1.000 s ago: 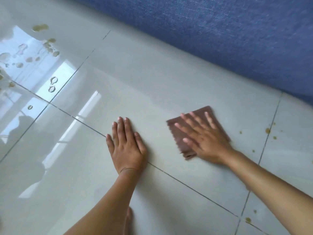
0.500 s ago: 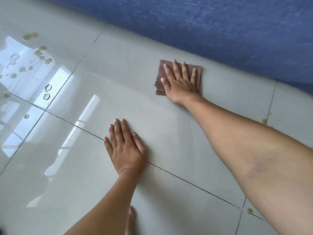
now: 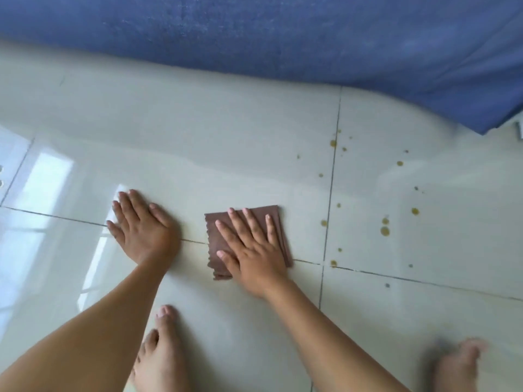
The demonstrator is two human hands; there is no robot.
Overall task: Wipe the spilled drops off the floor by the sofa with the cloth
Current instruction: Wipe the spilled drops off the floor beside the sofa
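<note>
Head view, looking down at a glossy pale tile floor (image 3: 232, 154) with dark grout lines; window glare reflects off it at the left. The blue fabric sofa (image 3: 283, 35) runs across the top, its base meeting the floor, its corner at the far right.

The brown cloth (image 3: 249, 219), folded to a rough square with a scalloped edge, lies flat on the floor well in front of the sofa, straddling a grout line. The right hand (image 3: 249, 250) is pressed flat on the cloth, fingers spread wide, palm down, not pinching it. The left hand (image 3: 141, 230) lies flat on bare tile just left of the cloth, fingers spread, holding nothing, apart from the cloth.

The yellow-brown drops (image 3: 385, 230) are scattered on the tiles to the right of the cloth, between it and the sofa corner, several along the vertical grout line. None touch the cloth. A faint wet smear shows on the floor between cloth and sofa.

Two bare feet at the bottom edge: one (image 3: 161, 355) between the forearms, the other (image 3: 458, 363) blurred at the right.
</note>
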